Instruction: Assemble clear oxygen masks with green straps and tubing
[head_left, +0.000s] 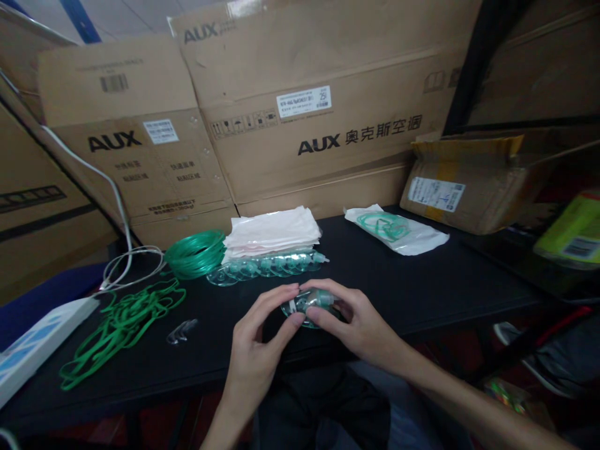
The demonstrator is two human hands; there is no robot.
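Between my two hands, low over the front part of the black table, is a clear green-tinted oxygen mask (304,301) with a pale green connector on its right side. My left hand (262,331) grips its left edge between thumb and fingers. My right hand (354,315) holds the right side, its thumb across the front. The fingertips of both hands nearly meet at the top. Just beyond lies a row of nested clear masks (267,267). Left of my hands are some small clear pieces (182,332) and a heap of green elastic straps (124,325).
A coil of green tubing (195,253) sits beside a stack of white pouches (274,230). A pouch with green tubing (394,230) lies farther right. A white power strip (44,340) is at the left. Large cardboard boxes (328,175) wall the back; a smaller box (459,181) stands right.
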